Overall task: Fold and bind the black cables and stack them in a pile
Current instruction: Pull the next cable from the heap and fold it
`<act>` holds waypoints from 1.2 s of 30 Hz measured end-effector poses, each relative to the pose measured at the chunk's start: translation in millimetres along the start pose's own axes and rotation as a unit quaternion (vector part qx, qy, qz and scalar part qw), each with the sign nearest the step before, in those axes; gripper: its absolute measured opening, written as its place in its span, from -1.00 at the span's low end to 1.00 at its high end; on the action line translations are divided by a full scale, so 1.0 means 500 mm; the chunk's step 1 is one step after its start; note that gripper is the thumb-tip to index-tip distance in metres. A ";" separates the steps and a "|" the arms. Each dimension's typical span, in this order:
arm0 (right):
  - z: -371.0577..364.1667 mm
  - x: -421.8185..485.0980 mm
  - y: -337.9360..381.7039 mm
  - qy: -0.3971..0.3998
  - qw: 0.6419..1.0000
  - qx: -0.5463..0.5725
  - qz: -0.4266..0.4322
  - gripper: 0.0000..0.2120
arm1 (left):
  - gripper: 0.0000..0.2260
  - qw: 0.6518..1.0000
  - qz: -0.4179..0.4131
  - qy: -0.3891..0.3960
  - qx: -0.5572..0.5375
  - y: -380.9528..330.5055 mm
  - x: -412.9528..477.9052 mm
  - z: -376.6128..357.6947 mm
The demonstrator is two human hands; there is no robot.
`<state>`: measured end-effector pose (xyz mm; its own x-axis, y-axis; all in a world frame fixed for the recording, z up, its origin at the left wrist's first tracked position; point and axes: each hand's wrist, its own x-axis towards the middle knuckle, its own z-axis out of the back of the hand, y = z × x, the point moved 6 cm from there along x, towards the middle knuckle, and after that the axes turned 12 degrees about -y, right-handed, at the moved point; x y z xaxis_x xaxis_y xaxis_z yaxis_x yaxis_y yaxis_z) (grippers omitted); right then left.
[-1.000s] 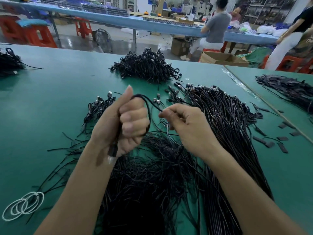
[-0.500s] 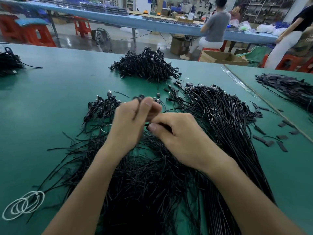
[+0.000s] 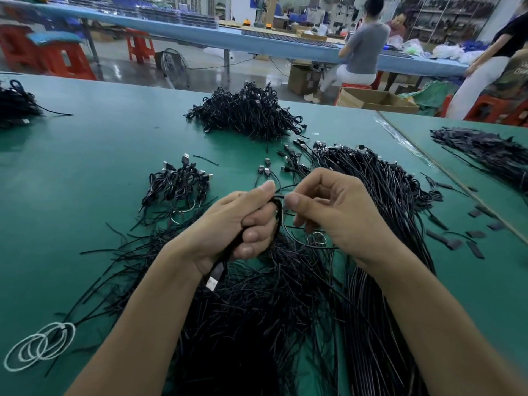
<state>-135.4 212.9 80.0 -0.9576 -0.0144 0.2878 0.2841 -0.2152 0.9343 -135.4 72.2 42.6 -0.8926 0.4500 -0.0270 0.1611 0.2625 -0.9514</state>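
Green table [image 3: 85,167], workshop benches behind. Left hand [image 3: 231,224] fisted round folded cable [image 3: 278,212]; right hand [image 3: 337,212] pinches the cable's loop.

- table [image 3: 85,181]: plain teal-green, no pattern
- loose cables [image 3: 385,224], its right side: black, silver plug ends
- bound pile [image 3: 248,115], its far edge: black
- folded cable [image 3: 218,267], over its middle: black, pale grey plug
- rings [image 3: 40,347], its near-left corner: white
- stools [image 3: 57,58], beyond it: red-orange

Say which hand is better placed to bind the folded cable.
Right, probably: the left hand grips the folded cable, while the right hand pinches at its top loop, free to wind.
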 end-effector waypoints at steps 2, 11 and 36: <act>0.013 -0.005 -0.027 -0.040 0.997 -0.056 -0.021 -0.90 | -0.53 0.998 -0.007 -0.062 -0.007 0.000 0.007 0.016; -0.009 -0.075 -0.084 0.115 0.859 -0.492 -0.077 -0.65 | -0.53 0.953 -0.021 -0.284 -0.105 0.008 0.022 0.099; -0.005 -0.037 0.055 -0.093 0.982 -0.126 0.110 -0.94 | -0.58 0.985 -0.130 0.013 0.110 -0.029 -0.017 -0.040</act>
<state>-110.2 204.9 99.7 -0.8429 0.0857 0.5313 0.4388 -0.4621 0.7707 -121.5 81.6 62.9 -0.8797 0.4150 0.2323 -0.1697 0.1825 -0.9685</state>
